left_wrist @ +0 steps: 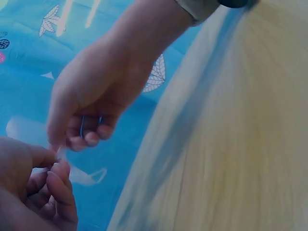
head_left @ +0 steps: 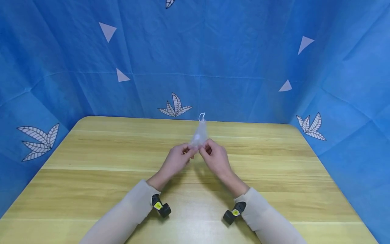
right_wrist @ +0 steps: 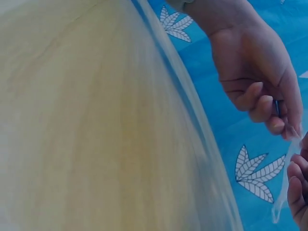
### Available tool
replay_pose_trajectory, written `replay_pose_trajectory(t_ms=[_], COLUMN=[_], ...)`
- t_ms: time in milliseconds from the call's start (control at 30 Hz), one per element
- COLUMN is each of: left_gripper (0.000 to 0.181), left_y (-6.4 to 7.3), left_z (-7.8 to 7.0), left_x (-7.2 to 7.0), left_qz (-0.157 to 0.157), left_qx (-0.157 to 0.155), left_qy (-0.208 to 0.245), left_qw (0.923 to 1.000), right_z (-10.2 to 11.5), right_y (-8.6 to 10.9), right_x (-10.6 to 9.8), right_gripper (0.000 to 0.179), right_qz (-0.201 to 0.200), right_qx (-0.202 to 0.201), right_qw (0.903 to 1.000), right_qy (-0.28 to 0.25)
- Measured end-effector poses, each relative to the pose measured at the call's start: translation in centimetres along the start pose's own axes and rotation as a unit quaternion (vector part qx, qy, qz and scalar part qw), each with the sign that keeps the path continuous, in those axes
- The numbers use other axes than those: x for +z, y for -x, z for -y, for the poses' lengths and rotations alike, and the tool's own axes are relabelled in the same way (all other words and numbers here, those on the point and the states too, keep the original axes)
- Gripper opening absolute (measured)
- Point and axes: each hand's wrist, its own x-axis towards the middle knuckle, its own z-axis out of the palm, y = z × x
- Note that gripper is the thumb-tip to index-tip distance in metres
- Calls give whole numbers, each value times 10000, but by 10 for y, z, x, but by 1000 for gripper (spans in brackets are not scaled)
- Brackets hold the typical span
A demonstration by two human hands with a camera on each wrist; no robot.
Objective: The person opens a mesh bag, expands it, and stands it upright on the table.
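A small, translucent whitish bag [head_left: 199, 133] with a white string loop [head_left: 202, 116] at its far end is held above the table, near the middle of the head view. My left hand [head_left: 176, 157] pinches its near edge between thumb and forefinger. Close beside it, my right hand [head_left: 215, 158] pinches the same edge, its fingertips almost meeting the left ones. In the left wrist view, part of the bag [left_wrist: 26, 129] shows behind the fingers. The right wrist view shows a narrow strip of the bag [right_wrist: 284, 185] hanging below the pinch. Its contents, if any, cannot be made out.
The wood-grain table [head_left: 106, 152] spreads under both arms, with rounded far corners. A blue cloth [head_left: 231, 51] printed with white leaves and triangles hangs behind it and along both sides. Each wrist carries a black strapped camera, such as the left camera [head_left: 164, 210].
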Motion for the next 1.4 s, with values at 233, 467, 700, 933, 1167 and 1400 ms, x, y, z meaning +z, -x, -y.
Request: replay_pose_trajectory(t_ms=[233, 467, 700, 933, 1167, 1400], left_gripper=[22, 23, 21, 13, 24, 19], left_y=[0, 0, 2, 4, 7, 6], left_z=[-1, -2, -1, -4, -5, -3], left_x=[-3, -4, -4, -2, 1, -1], left_qz=[-349, -513, -901, -983, -1200, -1462], left_qx=[23, 83, 509, 801, 1091, 1381], left_qy=[-790, -868, -931, -1500, -2076, -2308], left_qw=[9963, 9949, 9903, 9805, 9647, 9520], right_z=[2, 3, 2, 3, 2, 1], right_y=[2, 5, 5, 3, 3, 3], right_x=[3, 5, 4, 4, 3, 2], right_gripper=[16, 16, 17, 23, 26, 27], right_qz=[-12, 17, 68, 113, 206, 126], right_qx=[-84, -28, 185, 324, 12, 58], right_qw=[9998, 9998, 9996, 9994, 9998, 9986], right_qy=[177, 186, 218, 53, 69, 516])
